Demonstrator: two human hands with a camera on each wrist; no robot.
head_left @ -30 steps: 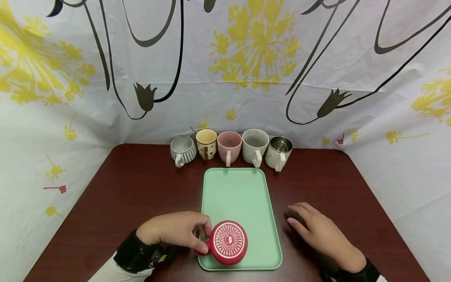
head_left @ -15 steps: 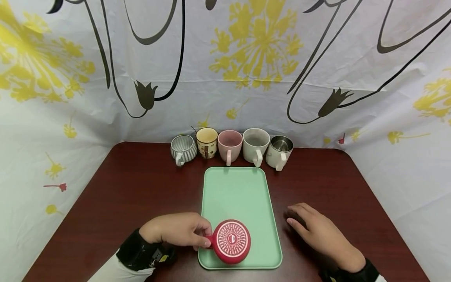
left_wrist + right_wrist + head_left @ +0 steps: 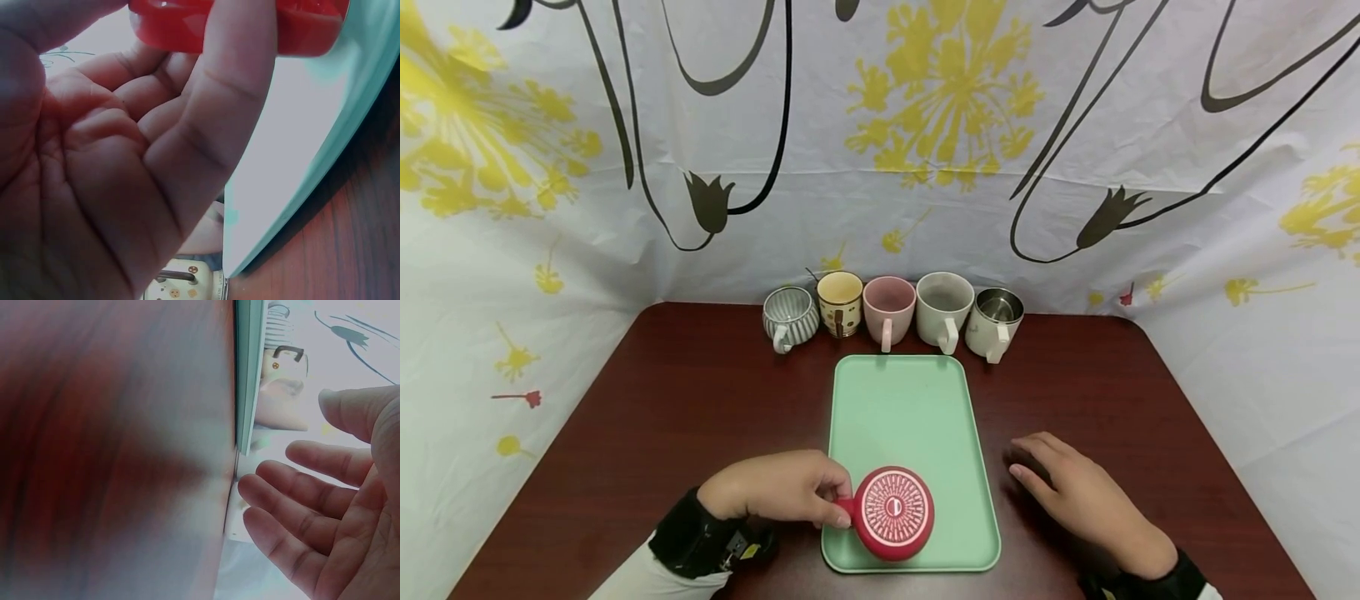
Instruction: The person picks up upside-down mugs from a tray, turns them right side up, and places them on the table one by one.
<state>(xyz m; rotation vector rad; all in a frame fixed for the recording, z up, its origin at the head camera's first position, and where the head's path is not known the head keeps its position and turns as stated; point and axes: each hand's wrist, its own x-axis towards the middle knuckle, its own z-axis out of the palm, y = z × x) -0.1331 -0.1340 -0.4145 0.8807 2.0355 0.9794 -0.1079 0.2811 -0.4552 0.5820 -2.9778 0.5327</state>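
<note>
A red mug (image 3: 895, 513) stands upside down over the near part of a mint-green tray (image 3: 898, 417), its patterned base facing up. My left hand (image 3: 786, 487) pinches the mug's handle (image 3: 846, 506) between thumb and fingers, from the left. In the left wrist view the glossy red mug (image 3: 306, 28) shows behind a finger, with the tray's pale rim (image 3: 325, 162) beyond. My right hand (image 3: 1078, 496) is to the right of the tray, over the dark table, fingers loosely bent and holding nothing. The right wrist view shows the right hand (image 3: 331, 512) with its fingers spread apart.
Along the table's back edge stand several cups: a striped grey one (image 3: 791, 318), a yellow patterned one (image 3: 839, 305), a pink mug (image 3: 889, 312), a white mug (image 3: 942, 312) and a cream mug with a metal lining (image 3: 994, 323). A flower-printed cloth (image 3: 880, 125) hangs behind.
My left hand has closed more on the handle, and the red mug has shifted slightly right and up on the tray. The right hand has stayed in place.
</note>
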